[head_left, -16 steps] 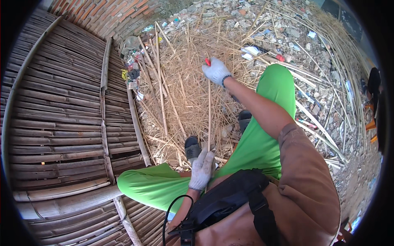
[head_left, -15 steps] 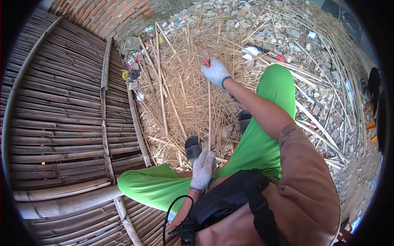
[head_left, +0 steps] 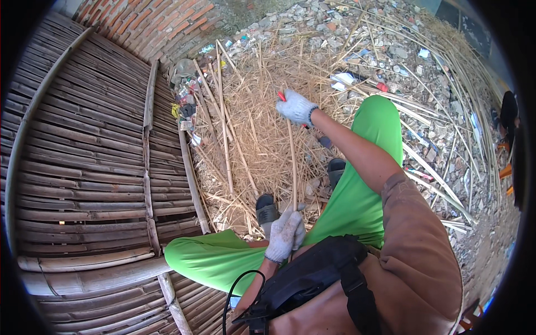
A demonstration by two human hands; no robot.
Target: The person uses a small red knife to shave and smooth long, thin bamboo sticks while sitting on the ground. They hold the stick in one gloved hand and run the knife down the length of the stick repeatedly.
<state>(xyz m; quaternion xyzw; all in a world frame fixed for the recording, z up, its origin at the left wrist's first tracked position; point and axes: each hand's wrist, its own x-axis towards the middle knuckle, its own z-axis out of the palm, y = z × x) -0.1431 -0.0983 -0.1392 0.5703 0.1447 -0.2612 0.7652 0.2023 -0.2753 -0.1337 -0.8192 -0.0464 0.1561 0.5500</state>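
A long, thin bamboo strip runs lengthwise away from me between my legs. My left hand, in a whitish work glove, is wrapped round its near end close to my lap. At the far end is my gloved right hand, closed in a fist on a tool with a red handle. Only the tip of that handle shows above the fist. The rest of the tool is mostly hidden by the hand, so its kind cannot be made out. The strip passes under the right fist.
Straw-like shavings cover the ground ahead. Loose bamboo poles lie on them to the left. A slatted bamboo platform fills the left side. Rubble and more split strips spread to the right. A brick wall stands behind.
The view has shifted slightly. The near end of the strip and my left hand sit a little further right, tilting the strip. My right hand still grips the red-handled tool at the far end.
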